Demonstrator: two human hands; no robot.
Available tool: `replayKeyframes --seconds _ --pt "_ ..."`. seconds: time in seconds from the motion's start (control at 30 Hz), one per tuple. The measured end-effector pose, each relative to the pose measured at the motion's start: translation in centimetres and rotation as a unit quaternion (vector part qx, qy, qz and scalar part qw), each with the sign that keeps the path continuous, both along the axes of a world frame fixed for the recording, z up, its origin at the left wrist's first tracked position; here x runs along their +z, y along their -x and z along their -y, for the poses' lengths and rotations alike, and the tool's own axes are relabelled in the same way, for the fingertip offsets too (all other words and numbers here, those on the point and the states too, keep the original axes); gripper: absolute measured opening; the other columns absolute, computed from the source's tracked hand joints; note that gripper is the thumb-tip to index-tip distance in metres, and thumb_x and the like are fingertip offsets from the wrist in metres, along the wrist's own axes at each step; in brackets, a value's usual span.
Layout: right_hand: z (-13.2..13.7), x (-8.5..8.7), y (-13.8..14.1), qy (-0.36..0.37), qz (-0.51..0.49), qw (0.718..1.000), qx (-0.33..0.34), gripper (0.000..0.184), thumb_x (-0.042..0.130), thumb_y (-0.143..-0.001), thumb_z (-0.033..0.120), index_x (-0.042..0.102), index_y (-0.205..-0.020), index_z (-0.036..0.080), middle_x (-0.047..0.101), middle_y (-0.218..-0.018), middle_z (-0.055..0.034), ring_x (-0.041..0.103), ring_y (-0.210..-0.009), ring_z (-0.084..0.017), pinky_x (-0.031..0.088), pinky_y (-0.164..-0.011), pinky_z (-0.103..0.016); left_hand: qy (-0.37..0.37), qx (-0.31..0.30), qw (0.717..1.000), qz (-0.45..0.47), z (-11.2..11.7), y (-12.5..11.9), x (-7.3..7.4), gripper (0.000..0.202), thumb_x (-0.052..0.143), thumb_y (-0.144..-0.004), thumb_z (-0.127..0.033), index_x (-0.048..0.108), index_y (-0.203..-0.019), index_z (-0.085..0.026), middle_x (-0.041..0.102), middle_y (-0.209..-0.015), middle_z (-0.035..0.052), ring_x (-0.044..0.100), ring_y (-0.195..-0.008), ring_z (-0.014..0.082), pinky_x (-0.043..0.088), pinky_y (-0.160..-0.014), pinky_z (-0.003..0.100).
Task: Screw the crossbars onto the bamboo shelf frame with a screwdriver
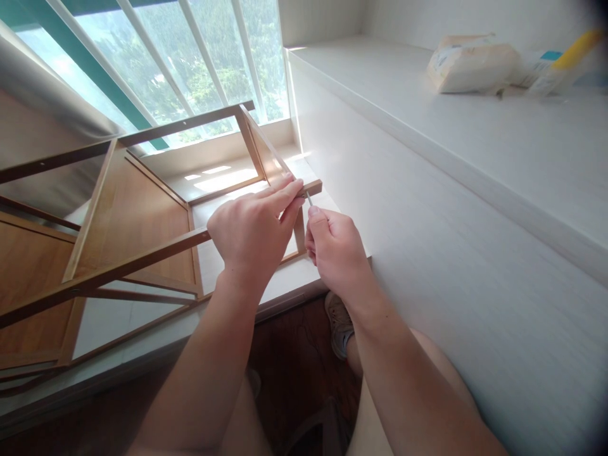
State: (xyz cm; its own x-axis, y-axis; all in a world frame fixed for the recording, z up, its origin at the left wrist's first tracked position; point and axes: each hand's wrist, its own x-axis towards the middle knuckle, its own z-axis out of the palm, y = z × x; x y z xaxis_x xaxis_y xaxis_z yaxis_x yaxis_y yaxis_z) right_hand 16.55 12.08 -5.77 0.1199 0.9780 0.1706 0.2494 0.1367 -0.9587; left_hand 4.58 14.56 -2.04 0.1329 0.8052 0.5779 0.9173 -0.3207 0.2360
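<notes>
Lying tipped on the white window ledge (285, 278), the light-brown slatted wooden shelf frame (142, 250) is steadied by the left hand (251, 231), clamped over its upper rail end. The right hand (335, 250) pinches a thin grey metal tool (308, 198) at that end. Judgement: keep the tool square and the rail firmly braced.

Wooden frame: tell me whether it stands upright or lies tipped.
Tipped: the wooden frame lies slanted on the white ledge. The left hand grips one rail end; the right hand holds a thin metal tool.
</notes>
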Motion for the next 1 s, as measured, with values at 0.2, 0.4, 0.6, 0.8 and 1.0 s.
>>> replayKeyframes --seconds 0.2,0.4,0.6,0.8,1.0 --pt "0.5 1.2 -0.5 -0.005 0.103 0.995 -0.01 0.046 0.037 -0.101 0.039 0.041 -0.058 0.021 0.044 -0.051 0.0014 0.039 -0.049 -0.012 0.026 -0.049 -0.028 0.014 -0.006 1.0 0.019 0.0 0.0 0.1 0.026 0.058 -0.092 -0.039 0.07 -0.113 -0.046 0.07 -0.118 -0.0098 0.07 -0.103 0.0241 0.055 -0.074 0.037" --pt "0.6 1.3 -0.7 -0.013 0.148 0.989 -0.018 0.042 0.038 -0.099 0.033 0.038 -0.06 0.021 0.043 -0.055 0.0011 0.039 -0.052 -0.013 0.023 -0.051 -0.029 0.011 -0.016 1.0 0.013 0.0 0.1 0.0 0.026 0.058 -0.092 -0.038 0.07 -0.113 -0.046 0.069 -0.119 -0.0093 0.071 -0.101 0.0239 0.056 -0.075 0.038" --pt "0.6 1.4 -0.5 -0.025 0.163 0.986 -0.021 0.041 0.038 -0.1 0.035 0.038 -0.061 0.021 0.041 -0.056 0.0013 0.036 -0.053 -0.013 0.023 -0.052 -0.029 0.004 -0.007 1.0 0.008 0.0 0.0 0.0 0.025 0.056 -0.093 -0.038 0.071 -0.112 -0.045 0.07 -0.117 -0.0098 0.071 -0.099 0.0239 0.055 -0.073 0.038" --pt "0.5 1.4 -0.6 -0.017 0.162 0.986 -0.02 0.041 0.037 -0.1 0.036 0.039 -0.061 0.021 0.04 -0.056 0.0011 0.036 -0.053 -0.013 0.022 -0.052 -0.029 0.004 -0.007 1.0 0.002 -0.1 0.1 -0.1 0.026 0.055 -0.093 -0.04 0.07 -0.114 -0.044 0.071 -0.116 -0.0087 0.072 -0.098 0.0242 0.055 -0.073 0.038" --pt "0.5 1.4 -0.6 -0.022 0.172 0.984 -0.028 0.041 0.036 -0.1 0.035 0.038 -0.061 0.021 0.039 -0.056 0.0008 0.035 -0.054 -0.013 0.021 -0.054 -0.03 0.004 -0.006 1.0 0.001 0.0 0.1 0.0 0.026 0.055 -0.093 -0.039 0.07 -0.114 -0.046 0.07 -0.117 -0.0095 0.072 -0.098 0.0233 0.055 -0.073 0.037"
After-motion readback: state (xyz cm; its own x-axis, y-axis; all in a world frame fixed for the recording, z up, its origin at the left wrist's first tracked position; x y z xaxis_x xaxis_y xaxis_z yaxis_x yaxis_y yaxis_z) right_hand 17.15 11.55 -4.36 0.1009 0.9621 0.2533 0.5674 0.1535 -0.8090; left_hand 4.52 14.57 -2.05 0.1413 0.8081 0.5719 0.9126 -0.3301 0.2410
